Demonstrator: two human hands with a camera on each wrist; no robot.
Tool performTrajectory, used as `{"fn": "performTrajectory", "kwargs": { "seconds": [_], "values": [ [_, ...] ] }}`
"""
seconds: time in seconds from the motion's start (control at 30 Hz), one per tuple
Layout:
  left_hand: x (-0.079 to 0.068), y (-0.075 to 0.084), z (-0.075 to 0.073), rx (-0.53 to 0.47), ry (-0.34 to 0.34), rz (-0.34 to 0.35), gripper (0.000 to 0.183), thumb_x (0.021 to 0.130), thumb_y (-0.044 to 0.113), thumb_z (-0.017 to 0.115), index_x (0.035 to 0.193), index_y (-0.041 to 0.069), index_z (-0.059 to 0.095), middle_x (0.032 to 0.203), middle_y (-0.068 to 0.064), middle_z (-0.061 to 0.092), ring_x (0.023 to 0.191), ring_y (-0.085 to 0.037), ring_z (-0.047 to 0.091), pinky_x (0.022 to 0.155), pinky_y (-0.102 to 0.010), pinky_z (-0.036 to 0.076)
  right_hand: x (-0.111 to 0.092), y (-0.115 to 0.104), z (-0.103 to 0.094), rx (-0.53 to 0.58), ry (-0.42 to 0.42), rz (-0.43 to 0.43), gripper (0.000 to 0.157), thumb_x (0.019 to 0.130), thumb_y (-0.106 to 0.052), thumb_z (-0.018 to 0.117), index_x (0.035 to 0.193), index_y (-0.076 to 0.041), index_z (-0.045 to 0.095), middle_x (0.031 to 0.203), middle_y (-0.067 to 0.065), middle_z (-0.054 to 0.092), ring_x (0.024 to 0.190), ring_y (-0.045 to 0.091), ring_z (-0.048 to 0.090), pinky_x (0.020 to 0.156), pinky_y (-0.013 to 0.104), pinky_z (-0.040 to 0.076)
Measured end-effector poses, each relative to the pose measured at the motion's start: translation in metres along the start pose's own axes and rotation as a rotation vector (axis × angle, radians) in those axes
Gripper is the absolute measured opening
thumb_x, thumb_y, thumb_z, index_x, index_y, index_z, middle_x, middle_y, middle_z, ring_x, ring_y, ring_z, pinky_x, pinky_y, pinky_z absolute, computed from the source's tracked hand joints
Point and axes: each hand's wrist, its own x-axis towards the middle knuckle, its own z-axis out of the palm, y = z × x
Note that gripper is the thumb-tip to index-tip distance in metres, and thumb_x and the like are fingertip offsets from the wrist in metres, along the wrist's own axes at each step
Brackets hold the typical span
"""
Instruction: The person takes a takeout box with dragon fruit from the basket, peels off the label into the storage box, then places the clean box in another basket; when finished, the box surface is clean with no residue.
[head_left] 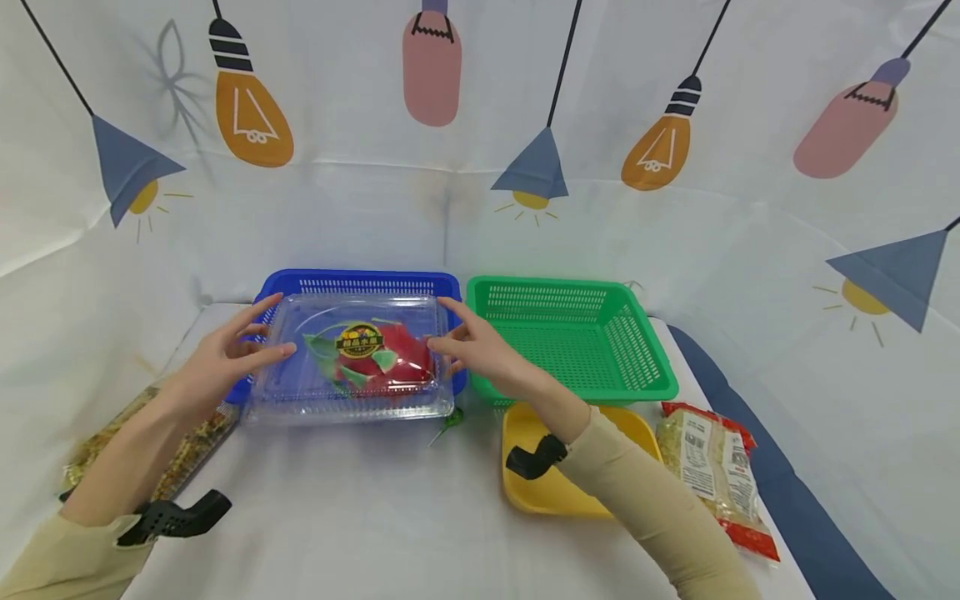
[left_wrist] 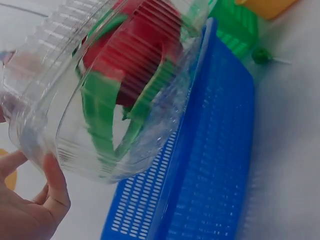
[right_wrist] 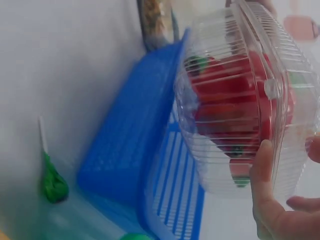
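Note:
A clear plastic clamshell box [head_left: 285, 383] with a black and gold label hangs over the blue basket [head_left: 360, 279]. Red and green fruit-like contents [head_left: 405, 354] show through its walls. My left hand [head_left: 217, 358] grips the box's left side, thumb on the lid's edge. On the opposite side, my right hand [head_left: 480, 346] holds it with thumb and fingers spread along the edge. In the right wrist view, the box [right_wrist: 215, 175] is tilted above the basket's rim [right_wrist: 160, 130], and a fingertip presses its seam.
Right of the blue basket stands a green basket [head_left: 562, 342], with a yellow tray [head_left: 525, 492] in front, partly under my right forearm. A green-wrapped lollipop [head_left: 452, 418] lies near the blue basket. Packaged food bags lie at far right [head_left: 708, 458] and left [head_left: 202, 442].

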Motion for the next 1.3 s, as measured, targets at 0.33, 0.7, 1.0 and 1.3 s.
{"fn": "performTrajectory", "kwargs": {
  "seconds": [0.33,0.7,1.0,1.3],
  "values": [
    [-0.061,-0.013,0.020,0.127,-0.048,0.034,0.064,0.102,0.019,0.059,0.158,0.028,0.030,0.121,-0.005,0.038,0.095,-0.013,0.053,0.070,-0.035,0.044,-0.051,0.026,0.020,0.091,-0.136,-0.029,0.079,0.097,-0.016,0.065,0.160,-0.022,0.018,0.096,0.009,0.053,0.082,0.019,0.059,0.074,0.035,0.057],
    [-0.101,-0.054,0.042,0.064,-0.080,-0.116,0.066,0.100,0.022,0.062,0.158,0.028,0.031,0.128,-0.006,0.038,0.099,-0.011,0.051,0.070,-0.032,0.047,-0.074,0.069,0.056,0.062,-0.165,0.027,0.082,0.093,-0.017,0.071,0.159,-0.021,0.022,0.098,0.011,0.048,0.082,0.019,0.058,0.068,0.036,0.058],
    [-0.094,-0.080,0.058,0.040,-0.041,-0.130,0.065,0.097,0.026,0.067,0.155,0.025,0.037,0.119,-0.011,0.041,0.091,-0.011,0.051,0.067,-0.029,0.043,-0.063,0.092,0.070,0.068,-0.127,0.061,0.084,0.092,-0.010,0.071,0.159,-0.019,0.021,0.094,0.011,0.048,0.077,0.017,0.054,0.064,0.034,0.057],
    [-0.084,-0.094,0.065,0.091,0.033,-0.094,0.065,0.094,0.027,0.071,0.153,0.023,0.042,0.121,-0.009,0.045,0.087,-0.011,0.051,0.064,-0.028,0.042,-0.054,0.102,0.077,0.028,-0.119,0.045,0.084,0.092,-0.012,0.070,0.159,-0.019,0.020,0.095,0.012,0.053,0.079,0.017,0.055,0.065,0.035,0.057]
  ]
}}
